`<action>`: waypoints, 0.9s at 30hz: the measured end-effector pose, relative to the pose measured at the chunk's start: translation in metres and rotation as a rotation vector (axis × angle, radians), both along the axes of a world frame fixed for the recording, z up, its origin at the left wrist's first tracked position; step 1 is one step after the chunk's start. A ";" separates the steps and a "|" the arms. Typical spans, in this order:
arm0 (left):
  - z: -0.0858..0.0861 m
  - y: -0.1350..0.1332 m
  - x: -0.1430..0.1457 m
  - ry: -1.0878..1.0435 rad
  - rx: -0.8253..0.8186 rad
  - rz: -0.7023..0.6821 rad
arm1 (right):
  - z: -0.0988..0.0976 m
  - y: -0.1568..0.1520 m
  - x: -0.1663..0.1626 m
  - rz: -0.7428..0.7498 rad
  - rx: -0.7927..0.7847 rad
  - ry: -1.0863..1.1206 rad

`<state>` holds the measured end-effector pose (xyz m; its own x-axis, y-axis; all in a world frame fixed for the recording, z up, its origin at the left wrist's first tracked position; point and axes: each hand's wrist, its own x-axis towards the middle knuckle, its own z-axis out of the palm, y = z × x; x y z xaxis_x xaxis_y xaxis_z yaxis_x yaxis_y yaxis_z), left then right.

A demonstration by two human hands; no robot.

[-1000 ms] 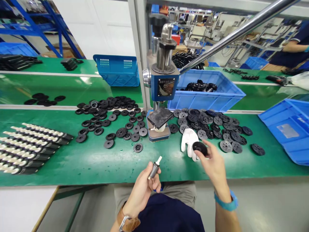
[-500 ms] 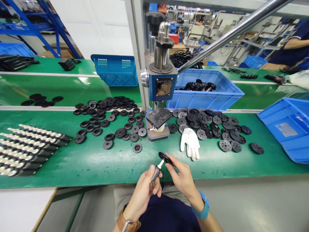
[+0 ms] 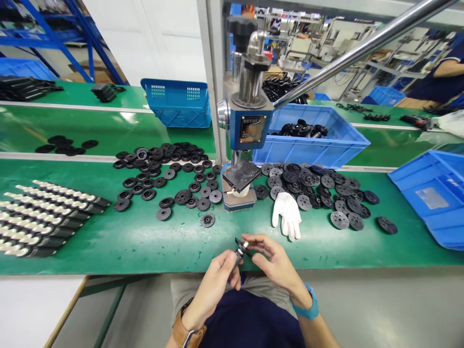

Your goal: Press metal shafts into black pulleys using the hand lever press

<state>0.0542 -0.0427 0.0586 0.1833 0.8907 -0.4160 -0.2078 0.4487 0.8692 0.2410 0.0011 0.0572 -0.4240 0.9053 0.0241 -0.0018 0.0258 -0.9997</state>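
Observation:
My left hand (image 3: 219,275) is closed around a dark grey cylinder (image 3: 237,261) that tilts up to the right. A white shaft tip (image 3: 245,245) sticks out at its upper end. Around the shaft sits a black disc (image 3: 238,242), seen nearly edge-on and partly hidden. My right hand (image 3: 272,261) is just right of the disc, its fingers stretched out and its thumb apart. Whether a fingertip touches the disc's rim is unclear. Beyond the hands stands a blue hand press (image 3: 250,126), with a black rectangular block (image 3: 241,175) over its base.
Black discs lie loose left (image 3: 148,194) and right (image 3: 340,220) of the press. A white glove (image 3: 287,212) lies in front. Rows of cylinders with white shafts (image 3: 43,217) cover the left side. Blue bins (image 3: 308,151) stand behind and at right. The press lever (image 3: 348,55) slants overhead.
The black disc has gone from the tip of the white shaft down along it, closer to the cylinder. My right hand's fingers have loosened from a pinch on the disc and spread.

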 end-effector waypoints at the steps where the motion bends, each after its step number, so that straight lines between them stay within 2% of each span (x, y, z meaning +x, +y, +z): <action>1: -0.001 0.000 -0.002 0.016 0.029 -0.030 | 0.003 0.002 0.002 0.038 -0.020 0.000; 4: 0.001 -0.001 -0.011 0.139 0.138 -0.131 | 0.010 0.009 0.009 0.168 -0.047 -0.054; 7: 0.011 -0.005 -0.020 0.429 0.261 -0.229 | 0.015 0.014 0.017 0.255 -0.033 -0.096; 10: 0.023 -0.010 -0.025 0.666 0.377 -0.307 | 0.020 0.016 0.022 0.324 0.041 -0.143; 14: 0.030 -0.016 -0.026 0.832 0.534 -0.337 | 0.020 0.014 0.020 0.328 0.189 -0.202; 17: 0.027 -0.019 -0.026 0.877 0.611 -0.350 | 0.016 0.010 0.016 0.325 0.276 -0.217; 21: 0.018 -0.019 -0.028 0.863 0.615 -0.345 | 0.012 0.009 0.014 0.380 0.324 -0.251; 27: 0.007 -0.016 -0.040 0.719 0.541 -0.243 | 0.026 0.017 -0.003 0.439 0.392 -0.331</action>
<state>0.0137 -0.0588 0.0654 0.2492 0.9676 -0.0414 0.5084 -0.0943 0.8560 0.2383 0.0178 0.0835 -0.7920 0.5983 0.1214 0.2097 0.4534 -0.8663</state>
